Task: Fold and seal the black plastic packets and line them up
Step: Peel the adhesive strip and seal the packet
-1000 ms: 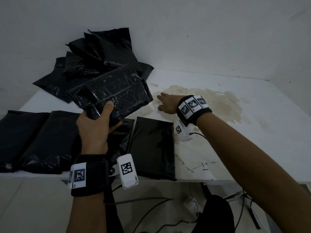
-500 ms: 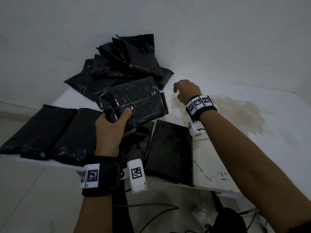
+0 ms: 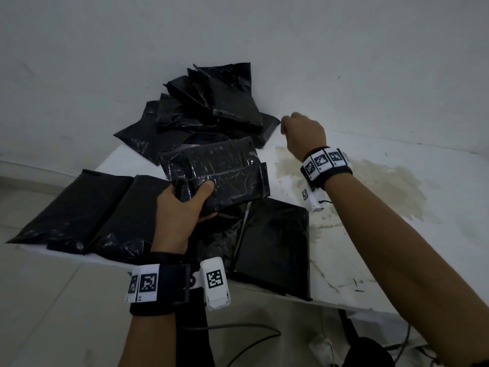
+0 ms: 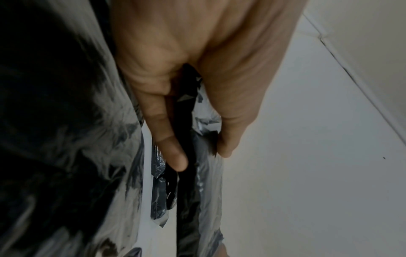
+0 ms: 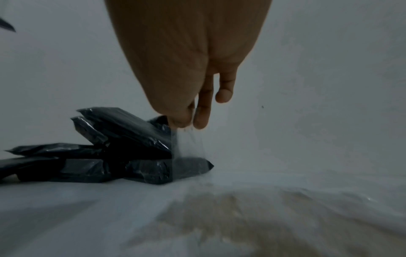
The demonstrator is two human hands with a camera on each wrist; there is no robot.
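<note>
Left hand (image 3: 182, 207) grips a folded black packet (image 3: 217, 176) by its near end, thumb on top over the folded flap and fingers (image 4: 173, 153) curled underneath; my guess is the thumb is there to keep the fold from springing open until it is sealed. The packet is lifted clear of the white table (image 3: 370, 260), above the row along the near edge.

That row (image 3: 164, 226) holds four flat packets lying side by side, long sides nearly touching, with the third half hidden under the hand. The rightmost one (image 3: 272, 247) sits square to the near edge, so the free stretch to its right looks like the next slot.

Further in, the right hand (image 3: 304, 133) is raised over a brownish stain (image 3: 370, 186) in the middle of the surface. The right wrist view shows thumb and forefinger (image 5: 201, 120) pinched on a thin clear strip (image 5: 189, 147), probably tape or a peeled liner; which, I cannot tell.

At the far left corner, against the wall, lies a loose pile of packets (image 3: 206, 112) still to be done. At least five or six overlap there; an exact count is not possible.
</note>
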